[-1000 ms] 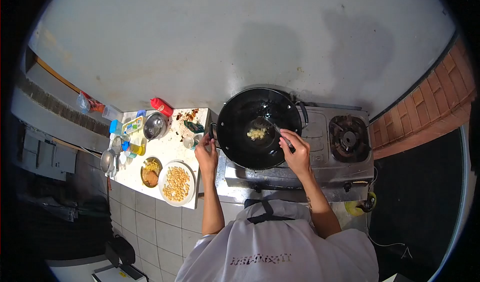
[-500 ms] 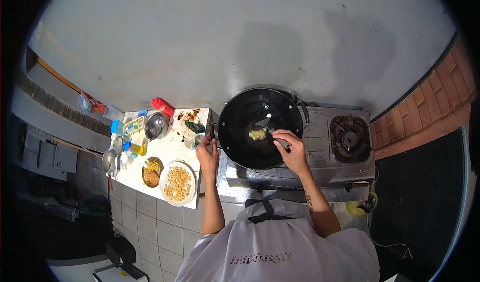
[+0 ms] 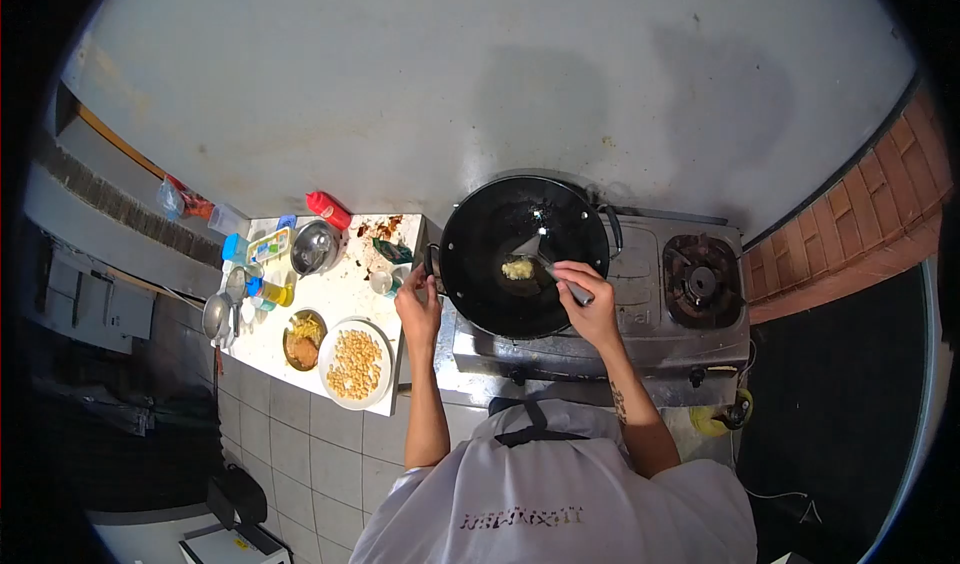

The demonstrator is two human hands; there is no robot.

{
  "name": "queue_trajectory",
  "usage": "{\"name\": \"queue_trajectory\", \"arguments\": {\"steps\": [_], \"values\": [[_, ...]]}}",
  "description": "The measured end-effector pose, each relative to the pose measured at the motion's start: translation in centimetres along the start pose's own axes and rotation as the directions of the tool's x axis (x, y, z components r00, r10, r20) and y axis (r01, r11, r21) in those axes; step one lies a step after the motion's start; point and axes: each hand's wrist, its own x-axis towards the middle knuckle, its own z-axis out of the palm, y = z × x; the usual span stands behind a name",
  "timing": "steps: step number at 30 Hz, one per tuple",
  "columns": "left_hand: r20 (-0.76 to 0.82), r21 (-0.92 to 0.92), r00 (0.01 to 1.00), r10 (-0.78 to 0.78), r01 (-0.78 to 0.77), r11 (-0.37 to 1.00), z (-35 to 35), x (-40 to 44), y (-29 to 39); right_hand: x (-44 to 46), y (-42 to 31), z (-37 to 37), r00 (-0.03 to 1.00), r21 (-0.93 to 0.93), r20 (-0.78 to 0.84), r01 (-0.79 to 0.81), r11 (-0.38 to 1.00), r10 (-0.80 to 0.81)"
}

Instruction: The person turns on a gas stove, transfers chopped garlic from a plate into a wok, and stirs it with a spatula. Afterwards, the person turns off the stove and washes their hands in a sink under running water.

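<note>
Fingers of the right hand [image 3: 594,309] are closed around the handle of a spatula [image 3: 567,283], and its flat end is held down inside the big black pan [image 3: 475,244]. A small pile of pale yellow bits [image 3: 517,268] is seen in the pan, right by the flat end. Shiny wet spots can be seen on the inside of the pan. The left hand [image 3: 419,312] is held at the left pan handle [image 3: 431,260], but it cannot be told if its fingers are closed on it.

The pan is set on the left side of a silver stove [image 3: 590,361]. On the right side, a burner [image 3: 702,284] can be seen.

To the left is a white tabletop [image 3: 340,299]. On it are seen a white plate [image 3: 327,374] of small tan bits, a bowl [image 3: 288,355] of yellow and orange-brown food, a shiny metal bowl [image 3: 316,248], a green packet [image 3: 391,251] and a red bottle [image 3: 328,209]. A yellow bottle [image 3: 274,293] with a blue top is seen lying there too. Behind the stove is a gray wall [image 3: 400,94].
</note>
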Motion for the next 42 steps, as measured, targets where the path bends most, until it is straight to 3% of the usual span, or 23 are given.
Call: {"name": "queue_trajectory", "arguments": {"steps": [4,6,7,9,10,12,16,18,25,37,39,42], "values": [[0.016,0.016,1.000,-0.002,0.002,1.000,-0.3,0.1,0.5,-0.5,0.2,-1.1,0.999,-0.157,-0.036,0.032,0.987,-0.038],[0.029,0.022,0.999,-0.038,0.038,0.999,-0.4,0.0,0.7,-0.9,0.3,-1.3,0.978,-0.145,-0.054,-0.205,0.968,0.199],[0.033,0.021,0.999,-0.036,0.035,0.999,-0.3,0.0,0.7,-0.9,-0.1,-1.5,0.978,-0.146,-0.058,-0.207,0.967,0.201],[0.026,0.064,1.000,-0.017,0.015,0.998,-0.3,0.1,0.5,-1.1,-1.5,-2.0,0.983,-0.387,0.015,-0.162,0.908,0.182],[0.029,0.065,0.999,-0.014,0.012,0.998,-0.3,0.1,0.5,-1.1,-2.1,-2.0,0.983,-0.386,0.010,-0.165,0.908,0.183],[0.035,0.059,0.999,-0.038,0.036,0.998,-0.3,0.1,0.5,-1.0,-2.8,-1.8,0.959,-0.555,0.090,-0.177,0.813,0.270],[0.033,0.062,0.999,-0.044,0.042,0.997,-0.4,0.2,0.5,-1.3,-2.0,-1.3,0.973,-0.451,0.061,-0.172,0.876,0.223],[0.010,0.042,1.000,-0.025,0.024,0.999,-0.3,0.1,0.4,-1.2,-2.4,-1.4,0.961,-0.364,-0.005,-0.260,0.894,0.278],[0.011,0.043,1.000,-0.013,0.012,0.999,-0.2,0.2,0.0,-1.4,-1.5,-1.5,0.972,-0.443,-0.009,-0.216,0.870,0.237],[0.025,0.024,0.999,-0.023,0.022,0.999,-0.2,0.1,0.0,-1.4,-2.1,-1.3,0.955,-0.478,-0.065,-0.284,0.831,0.288],[0.027,0.049,1.000,0.000,-0.002,0.999,-0.2,0.1,0.0,-1.5,-1.0,-1.0,0.985,-0.496,-0.056,-0.169,0.851,0.163],[0.053,0.059,0.998,-0.026,0.023,0.998,-0.3,0.2,0.0,-1.7,-0.5,-0.4,0.980,-0.549,-0.017,-0.177,0.817,0.201]]}}
